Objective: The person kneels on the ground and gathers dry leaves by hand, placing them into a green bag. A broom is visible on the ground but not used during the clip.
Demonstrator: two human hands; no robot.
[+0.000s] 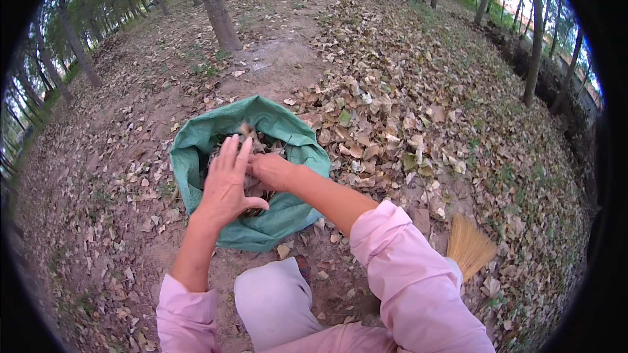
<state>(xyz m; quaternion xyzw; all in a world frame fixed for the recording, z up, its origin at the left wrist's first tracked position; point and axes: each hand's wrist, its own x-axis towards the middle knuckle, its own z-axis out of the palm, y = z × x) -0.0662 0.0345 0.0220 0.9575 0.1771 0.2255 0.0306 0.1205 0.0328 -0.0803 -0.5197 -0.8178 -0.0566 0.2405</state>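
A green woven sack (196, 137) stands with its mouth spread wide and its rim folded outward. Dry leaves (269, 146) fill the part of it that shows. Over the sack's mouth, my left hand (226, 184) has its fingers stretched and thumb apart, with no object held in view. My right hand (270, 170) reaches into the sack beside it, fingers bent and partly hidden behind my left hand, touching the leaves. Whether it grips any leaves cannot be seen. A blurred leaf shows just above my fingertips.
A large spread of dry leaves (378, 108) lies right of the sack. The bristles of a straw broom (470, 246) rest near my right sleeve. One tree trunk (216, 7) rises beyond the sack, others farther off. A ditch (554, 83) runs along the right.
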